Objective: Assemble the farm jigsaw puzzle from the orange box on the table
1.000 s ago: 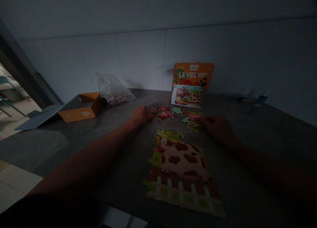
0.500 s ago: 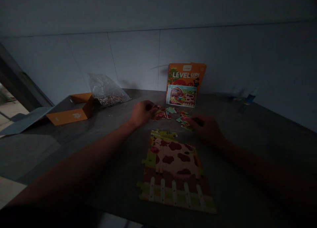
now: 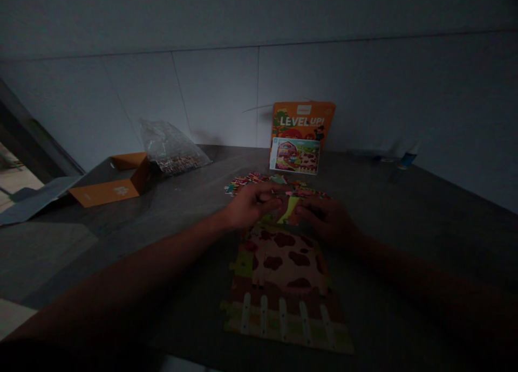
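Between my two hands is a puzzle piece (image 3: 288, 210) with green, brown and pink on it, raised above the far edge of the joined part. My left hand (image 3: 251, 205) pinches its left side, and my right hand (image 3: 327, 217) grips its right side. Below them on the table lies the partly joined jigsaw puzzle (image 3: 289, 286), showing a spotted cow behind a white fence. Loose puzzle pieces (image 3: 245, 182) are heaped just beyond my hands, partly hidden by them.
A picture card (image 3: 295, 156) leans on an orange "LEVEL UP!" box lid (image 3: 303, 113) by the wall. At left are an orange box (image 3: 111, 186) and a clear plastic bag (image 3: 174, 148). A small blue-labelled bottle (image 3: 408, 157) is at far right.
Both hands have moved from the loose pieces toward each other and nearer to me. A puzzle piece is now held between them, above the top of the joined puzzle.
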Demonstrator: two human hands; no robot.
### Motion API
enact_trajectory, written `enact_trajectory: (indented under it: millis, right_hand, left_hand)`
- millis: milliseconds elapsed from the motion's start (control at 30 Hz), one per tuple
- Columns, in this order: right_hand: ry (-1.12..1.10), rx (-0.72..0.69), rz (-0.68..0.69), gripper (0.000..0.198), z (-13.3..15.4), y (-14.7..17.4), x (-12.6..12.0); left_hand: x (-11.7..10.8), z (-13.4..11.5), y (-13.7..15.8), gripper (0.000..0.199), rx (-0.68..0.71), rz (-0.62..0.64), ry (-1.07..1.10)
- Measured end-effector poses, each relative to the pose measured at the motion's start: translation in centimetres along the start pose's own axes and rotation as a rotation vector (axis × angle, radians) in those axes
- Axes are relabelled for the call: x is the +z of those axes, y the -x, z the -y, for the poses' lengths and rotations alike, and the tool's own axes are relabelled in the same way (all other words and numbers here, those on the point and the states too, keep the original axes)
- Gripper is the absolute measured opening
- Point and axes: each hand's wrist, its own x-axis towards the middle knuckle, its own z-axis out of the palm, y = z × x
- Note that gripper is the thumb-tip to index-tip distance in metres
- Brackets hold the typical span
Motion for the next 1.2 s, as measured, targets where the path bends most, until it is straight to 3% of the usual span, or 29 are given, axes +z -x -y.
enact_trajectory:
  millis: [167, 267, 333, 400, 433, 500, 633, 733, 900, 1067, 1200]
  right_hand:
    - [-0.008, 0.021, -0.01, 0.024, 0.0, 0.0, 0.1]
    - [-0.007, 0.032, -0.009, 0.022, -0.2, 0.0, 0.1]
    - [0.006, 0.029, -0.006, 0.022, -0.4, 0.1, 0.1]
    - [0.017, 0.021, -0.001, 0.023, -0.5, 0.1, 0.2]
    - [0.02, 0.018, 0.0, 0.023, -0.6, 0.0, 0.2]
    - [0.025, 0.011, -0.002, 0.023, -0.8, 0.0, 0.2]
    - [0.046, 0.007, 0.011, 0.023, -1.0, 0.0, 0.3]
    - [0.065, 0.011, 0.016, 0.023, -1.0, 0.1, 0.3]
    - [0.072, -0.013, 0.007, 0.022, -1.0, 0.1, 0.2]
    - [0.076, -0.005, 0.008, 0.023, -0.9, 0.1, 0.2]
    - [0.064, 0.018, 0.029, 0.025, -1.0, 0.1, 0.3]
  left_hand:
    - [0.0, 0.1, -0.2, 0.024, 0.031, -0.073, -0.081]
    - [-1.0, 0.5, -0.5, 0.021, 0.051, -0.166, -0.254]
    - [-2.7, 1.2, -0.7, 0.026, -0.008, -0.333, -0.433]
    - [-5.1, 2.4, -0.8, 0.03, -0.177, -0.575, -0.595]
    - [-6.4, 3.1, -0.8, 0.03, -0.299, -0.635, -0.675]
    - [-8.7, 4.4, -0.6, 0.028, -0.478, -0.582, -0.759]
    - [-10.4, 6.1, -0.2, 0.031, -0.584, -0.482, -0.792]
    - [-9.8, 6.3, -0.2, 0.033, -0.611, -0.39, -0.815]
    - [-8.6, 5.8, -0.5, 0.033, -0.608, -0.357, -0.894]
    - [-7.8, 5.4, -0.4, 0.071, -0.637, -0.292, -1.016]
    - [-7.6, 5.0, -0.4, 0.062, -0.653, -0.236, -1.01]
